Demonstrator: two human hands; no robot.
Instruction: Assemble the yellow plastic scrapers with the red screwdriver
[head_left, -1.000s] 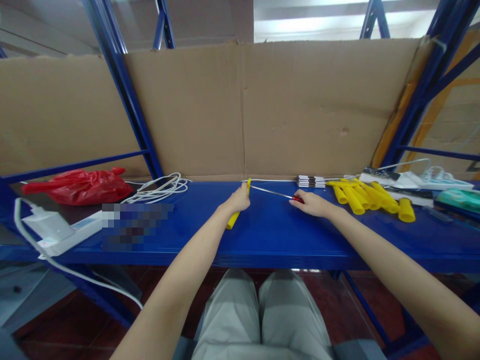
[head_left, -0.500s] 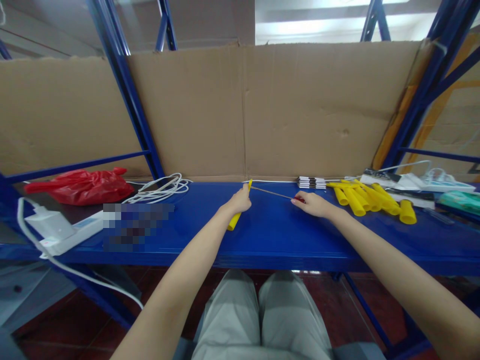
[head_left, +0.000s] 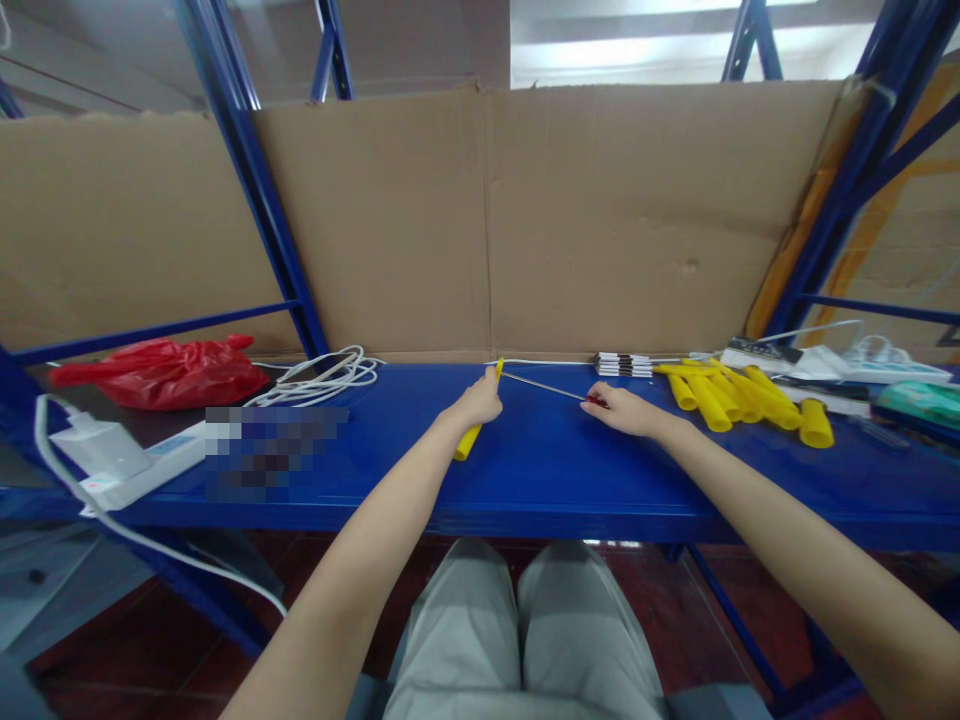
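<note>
My left hand (head_left: 481,400) is closed around a yellow tapered tube (head_left: 468,444) above the middle of the blue shelf. The tube's narrow end points away from me, and its wide end comes out below my fist. To the right, my right hand (head_left: 624,409) is wrapped round the red handle of a screwdriver (head_left: 551,387). Its long thin metal shaft runs left to the tube's narrow end. Whether the tip touches the tube there is too small to tell. My fingers cover most of the handle.
Several yellow tubes (head_left: 739,395) lie in a pile on the right, beside a stack of small white-and-dark pieces (head_left: 623,365). On the left are a coiled white cable (head_left: 330,375), a red plastic bag (head_left: 176,374) and a power strip (head_left: 161,465). A cardboard panel (head_left: 585,220) stands behind.
The screwdriver shaft catches the light differently, looking brighter now. Both hands and the yellow tube stay in practically the same place.
</note>
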